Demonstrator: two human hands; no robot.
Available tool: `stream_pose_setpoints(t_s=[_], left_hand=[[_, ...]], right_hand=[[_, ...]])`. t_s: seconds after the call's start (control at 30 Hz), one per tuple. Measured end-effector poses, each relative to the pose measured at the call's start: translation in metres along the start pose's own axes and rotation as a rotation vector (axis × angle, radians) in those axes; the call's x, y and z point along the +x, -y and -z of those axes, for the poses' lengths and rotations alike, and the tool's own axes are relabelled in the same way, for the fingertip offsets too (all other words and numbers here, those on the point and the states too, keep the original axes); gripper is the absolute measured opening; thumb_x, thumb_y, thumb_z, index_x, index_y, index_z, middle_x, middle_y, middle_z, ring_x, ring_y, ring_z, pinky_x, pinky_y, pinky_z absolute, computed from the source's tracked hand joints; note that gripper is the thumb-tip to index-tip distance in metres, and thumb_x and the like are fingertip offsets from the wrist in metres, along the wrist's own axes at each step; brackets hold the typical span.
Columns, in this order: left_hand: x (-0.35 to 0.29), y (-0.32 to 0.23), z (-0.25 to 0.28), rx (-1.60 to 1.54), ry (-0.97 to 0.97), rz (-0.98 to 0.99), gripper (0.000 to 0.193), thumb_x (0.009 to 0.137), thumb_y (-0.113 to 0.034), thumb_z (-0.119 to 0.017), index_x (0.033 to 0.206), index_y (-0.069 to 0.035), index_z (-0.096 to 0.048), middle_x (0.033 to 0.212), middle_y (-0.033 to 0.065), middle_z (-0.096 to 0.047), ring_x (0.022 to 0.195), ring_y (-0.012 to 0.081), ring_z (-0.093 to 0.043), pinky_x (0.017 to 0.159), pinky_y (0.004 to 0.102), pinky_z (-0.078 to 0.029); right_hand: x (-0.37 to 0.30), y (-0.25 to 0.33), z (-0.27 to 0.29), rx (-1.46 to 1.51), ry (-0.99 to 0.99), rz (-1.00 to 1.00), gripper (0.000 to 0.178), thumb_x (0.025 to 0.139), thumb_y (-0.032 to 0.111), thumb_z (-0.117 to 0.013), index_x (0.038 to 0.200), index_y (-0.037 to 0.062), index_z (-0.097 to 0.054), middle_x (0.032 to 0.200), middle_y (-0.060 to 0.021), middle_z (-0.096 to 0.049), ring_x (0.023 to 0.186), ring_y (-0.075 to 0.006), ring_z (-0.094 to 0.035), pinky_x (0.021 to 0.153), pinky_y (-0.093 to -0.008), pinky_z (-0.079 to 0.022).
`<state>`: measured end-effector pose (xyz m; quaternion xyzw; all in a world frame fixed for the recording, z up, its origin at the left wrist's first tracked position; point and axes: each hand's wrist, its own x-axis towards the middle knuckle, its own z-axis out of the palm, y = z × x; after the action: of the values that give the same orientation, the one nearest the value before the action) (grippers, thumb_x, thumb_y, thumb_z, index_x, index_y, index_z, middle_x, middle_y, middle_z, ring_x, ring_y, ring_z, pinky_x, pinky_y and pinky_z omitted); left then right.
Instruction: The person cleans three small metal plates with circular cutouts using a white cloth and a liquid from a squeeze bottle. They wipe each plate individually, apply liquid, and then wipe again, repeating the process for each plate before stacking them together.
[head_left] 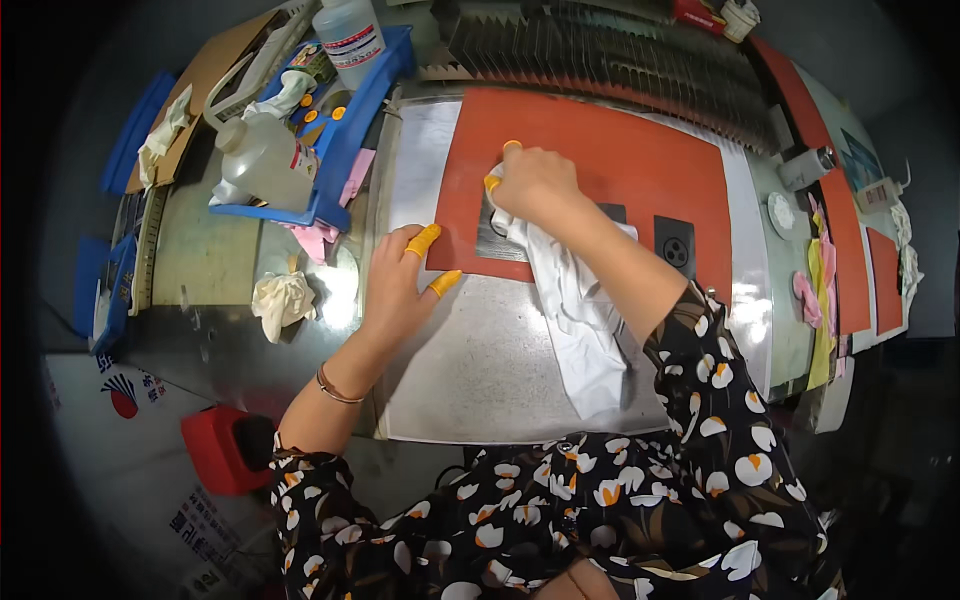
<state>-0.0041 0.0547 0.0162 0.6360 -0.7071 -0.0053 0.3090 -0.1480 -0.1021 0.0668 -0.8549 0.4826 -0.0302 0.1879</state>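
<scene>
Fingers of the right hand (540,188) grip a white cloth (580,335), bunched over a grey plate (494,244) on the red mat (640,160); its loose end trails down the bench (450,360). Near the mat's corner, the left hand's (398,278) fingers are spread, holding nothing. Rightward lies a dark plate (676,240); farther left, a crumpled cloth (283,303) and a blue tray (347,150) carrying bottles (268,168).

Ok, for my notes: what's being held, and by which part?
Right grip holds the white cloth by its far end; left grip holds nothing.
</scene>
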Motion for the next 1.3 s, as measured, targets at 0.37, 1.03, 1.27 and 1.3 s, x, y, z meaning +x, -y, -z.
stream_pose_setpoints(t_s=[0.37, 1.03, 1.27, 1.3], left_hand=[[-0.009, -0.004, 0.005, 0.053, -0.008, 0.041, 0.056, 0.064, -0.015, -0.077, 0.113, -0.001, -0.053, 0.109, 0.0136, -0.052, 0.097, 0.0318, -0.05, 0.083, 0.038, -0.042], [0.117, -0.129, -0.056, -0.111, 0.243, -0.108, 0.08, 0.064, -0.023, -0.078, 0.13, -0.002, -0.038, 0.131, 0.0208, -0.041, 0.122, 0.035, -0.038, 0.101, 0.0425, -0.03], [0.204, -0.173, -0.153, 0.06, 0.606, -0.157, 0.103, 0.055, -0.041, -0.082, 0.135, 0.001, -0.031, 0.126, 0.0241, -0.038, 0.119, 0.0331, -0.035, 0.103, 0.0425, -0.023], [0.205, -0.176, -0.153, 0.047, 0.601, -0.141, 0.1, 0.056, -0.039, -0.081, 0.134, 0.001, -0.033, 0.124, 0.0224, -0.04, 0.117, 0.032, -0.037, 0.102, 0.0415, -0.024]], right_hand=[[-0.226, -0.169, 0.017, 1.241, 0.237, -0.135, 0.036, 0.087, 0.03, -0.054, 0.109, 0.0022, -0.055, 0.107, -0.0107, -0.059, 0.093, -0.028, -0.059, 0.086, -0.0367, -0.045], [-0.204, -0.282, 0.051, 1.793, -0.112, -0.364, 0.029, 0.085, 0.014, -0.054, 0.107, -0.0027, -0.048, 0.096, -0.0186, -0.058, 0.083, -0.0335, -0.063, 0.07, -0.0388, -0.055], [-0.313, -0.278, 0.053, 1.863, -0.126, -0.284, 0.042, 0.081, 0.036, -0.059, 0.092, -0.0022, -0.049, 0.08, -0.0206, -0.061, 0.07, -0.034, -0.064, 0.063, -0.0364, -0.054], [-0.325, -0.275, 0.051, 1.818, -0.195, -0.32, 0.042, 0.081, 0.037, -0.059, 0.092, -0.0021, -0.049, 0.079, -0.021, -0.061, 0.07, -0.0338, -0.064, 0.062, -0.0366, -0.054]])
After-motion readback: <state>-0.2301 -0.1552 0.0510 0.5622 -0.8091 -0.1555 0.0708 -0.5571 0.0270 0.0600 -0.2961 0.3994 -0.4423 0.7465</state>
